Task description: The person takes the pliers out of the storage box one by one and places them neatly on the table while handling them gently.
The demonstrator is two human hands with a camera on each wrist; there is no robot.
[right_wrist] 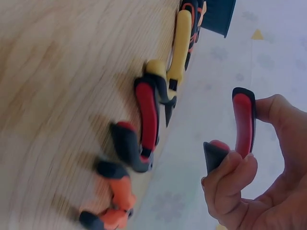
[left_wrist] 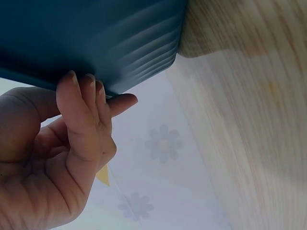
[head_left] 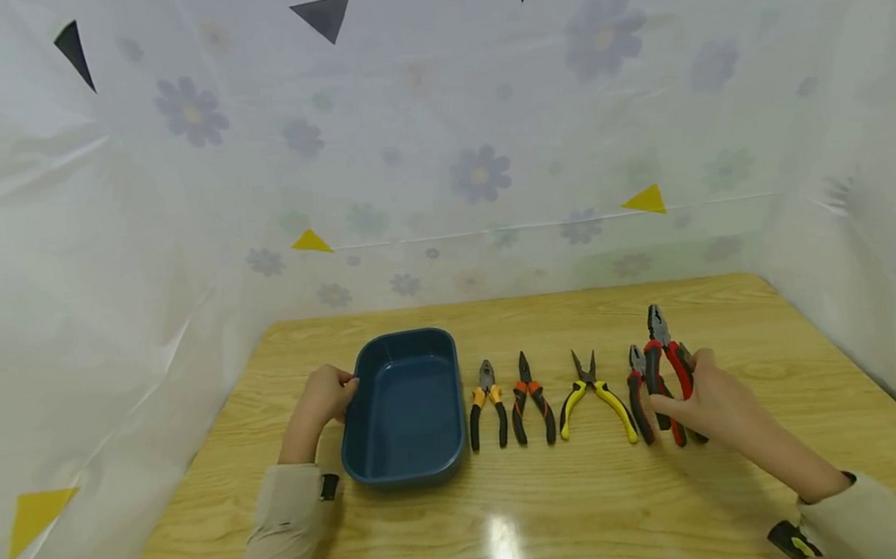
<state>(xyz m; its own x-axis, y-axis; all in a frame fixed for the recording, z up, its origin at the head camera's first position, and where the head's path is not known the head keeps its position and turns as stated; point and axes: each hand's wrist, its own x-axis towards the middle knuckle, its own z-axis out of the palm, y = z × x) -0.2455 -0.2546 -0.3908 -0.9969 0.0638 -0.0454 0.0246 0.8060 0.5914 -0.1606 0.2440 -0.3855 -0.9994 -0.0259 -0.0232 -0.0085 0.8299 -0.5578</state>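
My left hand (head_left: 331, 395) pinches the left rim of a dark blue rectangular tub (head_left: 412, 419) standing on the table. In the left wrist view its fingers (left_wrist: 79, 117) lie against the tub's outer wall (left_wrist: 105, 43). My right hand (head_left: 718, 397) holds combination pliers (head_left: 653, 360) with red and black handles, raised above the table, jaws pointing away. Their handles (right_wrist: 244, 120) show between thumb and fingers in the right wrist view. Beneath lie similar red-and-black pliers (head_left: 636, 388). Orange-and-black pliers (right_wrist: 120, 191) rest beside those, mostly hidden behind the hand in the head view.
Right of the tub lie yellow-orange and black pliers (head_left: 487, 394), then orange-and-black long-nose pliers (head_left: 526, 387), then yellow long-nose pliers (head_left: 588, 382) with handles spread. A wooden table (head_left: 563, 508) carries everything. White flowered sheeting (head_left: 412, 148) encloses the back and sides.
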